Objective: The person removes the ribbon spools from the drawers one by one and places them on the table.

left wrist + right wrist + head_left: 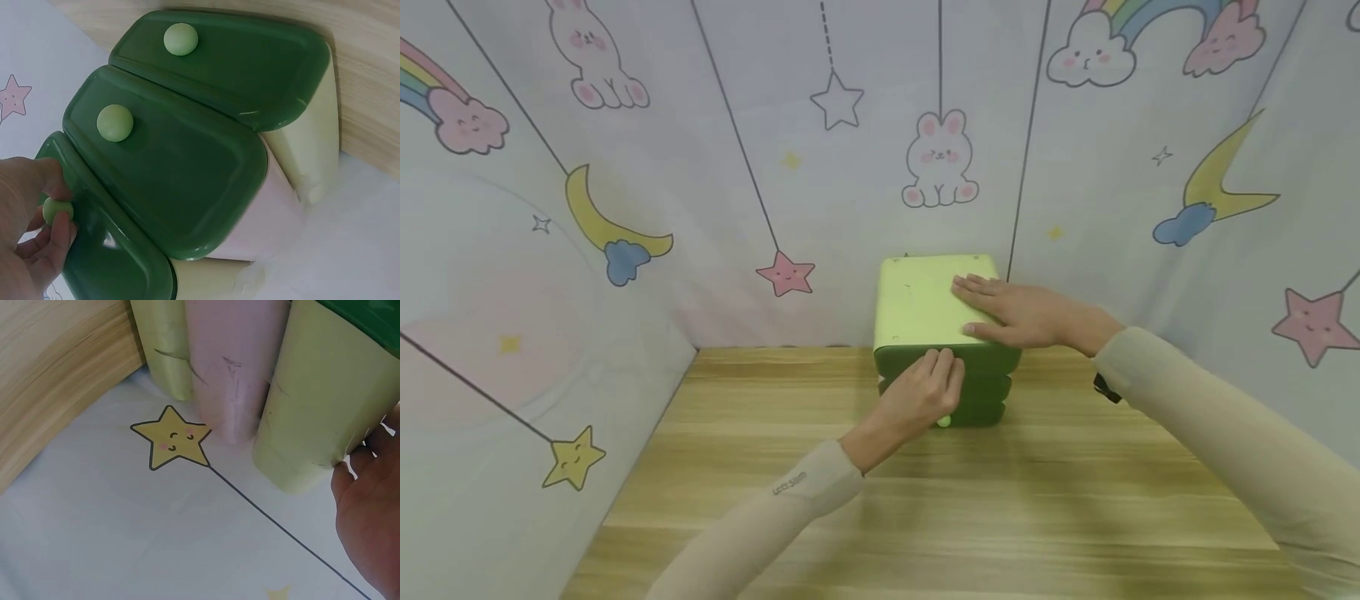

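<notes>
A small drawer cabinet (925, 300) with a light green top stands against the back wall. Its three dark green drawer fronts (169, 162) each carry a round pale green knob. My left hand (921, 392) pinches the knob (58, 212) of the top drawer between thumb and fingers. The middle knob (115, 123) and the bottom knob (181, 39) show untouched in the left wrist view. My right hand (1026, 315) lies flat on the right part of the cabinet's top, its fingers straight. In the right wrist view the cabinet's side (234, 369) shows pale green and pink layers.
The cabinet stands on a wood-grain table (760, 492) at its back edge. White cloth walls (865, 200) printed with stars, moons, rabbits and clouds rise behind and at both sides. A black band (1107, 388) shows at the right sleeve's cuff.
</notes>
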Demonstrator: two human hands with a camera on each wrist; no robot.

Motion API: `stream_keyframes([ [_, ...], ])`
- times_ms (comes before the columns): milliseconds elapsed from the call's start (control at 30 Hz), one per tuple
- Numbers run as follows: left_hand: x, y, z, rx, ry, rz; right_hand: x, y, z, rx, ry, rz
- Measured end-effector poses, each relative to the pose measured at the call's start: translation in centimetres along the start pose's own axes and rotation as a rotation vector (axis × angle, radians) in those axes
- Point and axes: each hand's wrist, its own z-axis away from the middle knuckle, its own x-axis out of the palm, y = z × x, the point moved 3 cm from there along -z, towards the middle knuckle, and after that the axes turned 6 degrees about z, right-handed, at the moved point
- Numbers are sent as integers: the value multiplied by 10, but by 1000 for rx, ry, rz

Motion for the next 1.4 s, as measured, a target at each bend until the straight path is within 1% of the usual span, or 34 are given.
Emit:
stream_keyframes([
  [200, 0, 1, 0, 2, 13, -37, 0, -2, 0, -1, -6, 2],
  [433, -3, 4, 2, 18, 58, 0, -1, -1, 0, 4, -4, -3],
  [567, -9, 7, 5, 39, 86, 18, -1, -1, 0, 7, -5, 7],
  [767, -20, 13, 10, 47, 109, 43, 0, -2, 0, 7, -5, 7],
  [1033, -34, 20, 15, 51, 92, 55, 0, 0, -1, -1, 9, 25],
  [1400, -48, 32, 23, 58, 102, 63, 2, -1, 0, -6, -3, 14],
])
